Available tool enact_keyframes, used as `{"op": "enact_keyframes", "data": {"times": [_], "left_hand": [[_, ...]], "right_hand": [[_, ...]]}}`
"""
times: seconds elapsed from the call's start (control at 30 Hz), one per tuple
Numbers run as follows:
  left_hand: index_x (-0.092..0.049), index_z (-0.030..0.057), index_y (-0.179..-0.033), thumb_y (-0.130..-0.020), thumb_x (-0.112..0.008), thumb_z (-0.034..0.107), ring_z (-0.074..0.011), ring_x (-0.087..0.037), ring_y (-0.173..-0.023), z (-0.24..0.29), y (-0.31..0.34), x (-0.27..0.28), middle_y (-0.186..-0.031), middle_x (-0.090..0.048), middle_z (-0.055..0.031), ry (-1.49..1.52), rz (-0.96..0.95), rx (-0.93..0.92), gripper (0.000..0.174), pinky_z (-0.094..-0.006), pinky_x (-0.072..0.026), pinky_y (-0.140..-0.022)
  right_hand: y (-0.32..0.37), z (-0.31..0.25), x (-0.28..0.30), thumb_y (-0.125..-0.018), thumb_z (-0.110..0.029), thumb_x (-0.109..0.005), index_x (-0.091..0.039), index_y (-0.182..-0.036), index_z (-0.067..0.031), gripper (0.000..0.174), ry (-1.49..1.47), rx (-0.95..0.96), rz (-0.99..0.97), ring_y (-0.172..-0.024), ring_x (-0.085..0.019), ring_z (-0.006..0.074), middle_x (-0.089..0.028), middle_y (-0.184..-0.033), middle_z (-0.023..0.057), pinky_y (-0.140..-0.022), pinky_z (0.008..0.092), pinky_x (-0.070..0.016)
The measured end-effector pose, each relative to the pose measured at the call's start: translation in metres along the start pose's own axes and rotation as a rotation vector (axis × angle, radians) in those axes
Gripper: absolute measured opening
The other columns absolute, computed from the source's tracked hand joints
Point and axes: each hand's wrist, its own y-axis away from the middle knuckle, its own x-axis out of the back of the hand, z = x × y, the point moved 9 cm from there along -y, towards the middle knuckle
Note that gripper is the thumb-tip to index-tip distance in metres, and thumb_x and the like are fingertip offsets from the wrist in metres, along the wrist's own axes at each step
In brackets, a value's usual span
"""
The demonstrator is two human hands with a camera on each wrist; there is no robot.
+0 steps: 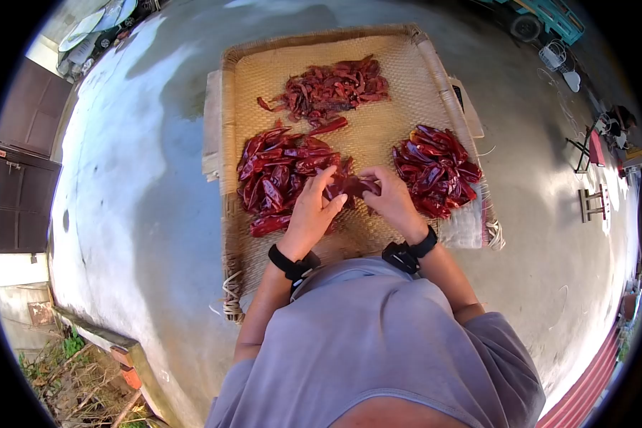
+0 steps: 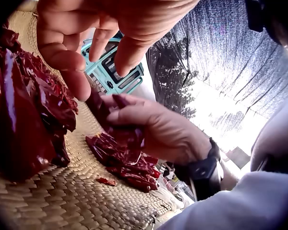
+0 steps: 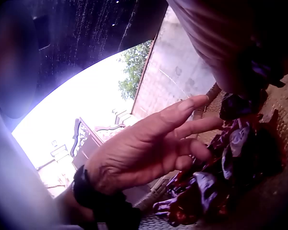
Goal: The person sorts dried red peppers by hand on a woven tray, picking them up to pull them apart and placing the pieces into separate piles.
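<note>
My right hand (image 1: 392, 201) pinches dark red dried chili peppers (image 2: 129, 135) between thumb and fingers over the middle of a woven tray (image 1: 378, 53). To its left, my left hand (image 1: 308, 214) has loosely extended fingers and grips nothing; in the left wrist view its fingertips hang near the end of the held chilies. Beneath and beyond the left hand lies a big pile of glossy dried chilies (image 1: 271, 182). Another glossy pile (image 1: 435, 167) sits right of the right hand. In the right wrist view the right hand (image 3: 225, 52) is dark and its fingertips are partly hidden.
Toward the tray's far side lies a heap of duller, flattened chili pieces (image 1: 335, 89). A pale cloth (image 1: 460, 228) is under the right pile's near edge. The tray's raised rim (image 1: 230, 143) surrounds the work, with concrete floor (image 1: 128, 214) around it. A small stool (image 1: 593, 203) stands far right.
</note>
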Motion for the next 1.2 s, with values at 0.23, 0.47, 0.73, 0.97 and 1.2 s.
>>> {"op": "enact_keyframes", "data": {"times": [0.23, 0.47, 0.73, 0.97, 1.2], "left_hand": [[-0.065, 0.0059, -0.121, -0.094, -0.065, 0.006, -0.0060, -0.056, -0.069, -0.002, 0.016, 0.044, -0.092, -0.064, -0.0019, 0.074, 0.171, 0.142, 0.027, -0.0225, -0.0490, -0.059], [-0.060, 0.0077, -0.126, -0.086, -0.071, 0.009, -0.0379, -0.058, -0.111, -0.004, 0.034, 0.106, -0.124, -0.053, -0.0184, -0.460, 0.565, 0.065, 0.042, -0.0436, -0.0509, -0.090], [-0.061, 0.0062, -0.124, -0.089, -0.069, 0.006, -0.0158, -0.055, -0.079, 0.004, 0.022, 0.068, -0.121, -0.052, -0.0119, -0.189, 0.340, 0.064, 0.036, -0.0293, -0.0510, -0.074], [-0.060, 0.0073, -0.121, -0.087, -0.069, 0.007, -0.0224, -0.061, -0.076, 0.009, 0.020, 0.040, -0.120, -0.054, -0.0100, -0.187, 0.225, -0.040, 0.035, -0.0347, -0.0533, -0.072], [-0.061, 0.0070, -0.120, -0.089, -0.067, 0.007, -0.0235, -0.063, -0.079, 0.010, 0.023, 0.031, -0.118, -0.056, -0.0106, -0.173, 0.183, -0.040, 0.032, -0.0350, -0.0533, -0.072]], "right_hand": [[0.000, -0.025, -0.017, -0.090, -0.011, -0.067, -0.056, -0.125, -0.0006, 0.038, -0.255, 0.057, -0.080, -0.099, -0.066, 0.0207, -0.067, -0.114, 0.0127, -0.090, 0.0323, -0.0523], [0.005, -0.057, 0.006, -0.084, -0.018, -0.069, -0.054, -0.132, -0.0058, 0.051, 0.313, 0.346, 0.081, -0.123, -0.052, 0.0309, -0.059, -0.127, 0.0123, -0.107, 0.0438, -0.0394], [0.013, 0.019, 0.110, -0.074, -0.018, -0.079, -0.062, -0.119, -0.0126, 0.048, 0.925, -0.021, 0.525, -0.112, -0.053, 0.0315, -0.061, -0.115, 0.0076, -0.093, 0.0464, -0.0422], [0.010, 0.028, 0.105, -0.072, -0.021, -0.083, -0.063, -0.112, -0.0134, 0.045, 0.943, -0.092, 0.471, -0.105, -0.054, 0.0306, -0.062, -0.108, 0.0076, -0.088, 0.0454, -0.0427], [0.003, 0.044, 0.092, -0.076, -0.022, -0.082, -0.062, -0.109, -0.0123, 0.039, 0.895, -0.069, 0.398, -0.100, -0.058, 0.0318, -0.066, -0.102, 0.0086, -0.081, 0.0452, -0.0483]]}}
